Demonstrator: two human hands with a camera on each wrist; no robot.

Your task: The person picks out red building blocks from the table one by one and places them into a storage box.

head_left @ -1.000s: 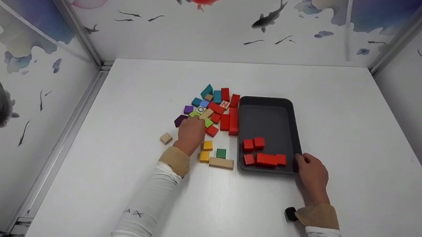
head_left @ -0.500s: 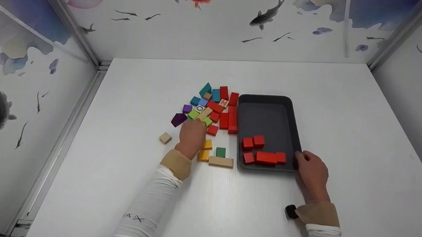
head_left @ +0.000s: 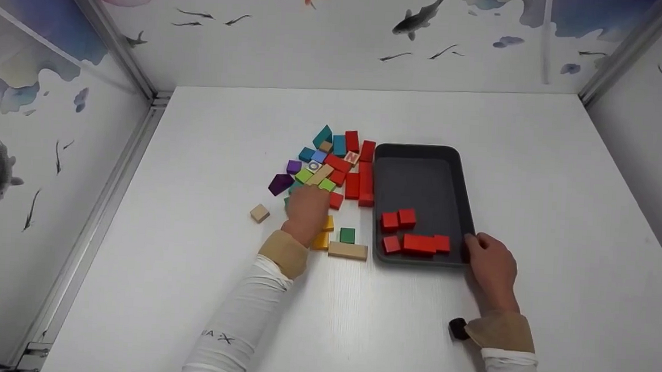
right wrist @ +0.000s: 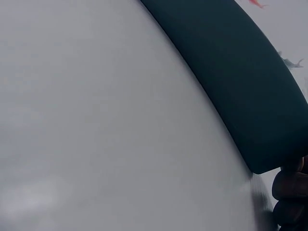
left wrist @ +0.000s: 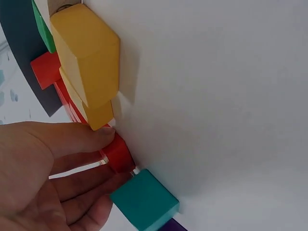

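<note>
My left hand [head_left: 308, 212] is at the near side of the block pile. In the left wrist view its thumb and fingers pinch a red block [left wrist: 119, 154], with a teal block [left wrist: 145, 199] just beyond the fingertips and yellow blocks [left wrist: 86, 55] beside the thumb. My right hand [head_left: 492, 268] grips the near right corner of a dark grey tray [head_left: 418, 151]. Inside the tray, several red blocks [head_left: 419, 244] lie at the near end. In the right wrist view the tray's outer wall [right wrist: 231, 82] shows, with the curled fingers [right wrist: 291, 187] at its corner.
Red blocks [head_left: 366, 179] line the tray's left side. A long wooden block [head_left: 348, 251] and a green block [head_left: 347, 235] lie left of the tray's near end. One wooden cube [head_left: 260, 213] sits apart at left. A small black object [head_left: 458, 329] is by the right wrist.
My left hand has shifted slightly right, from the green blocks to the red block at the pile's near side. The right hand stays on the tray corner.
</note>
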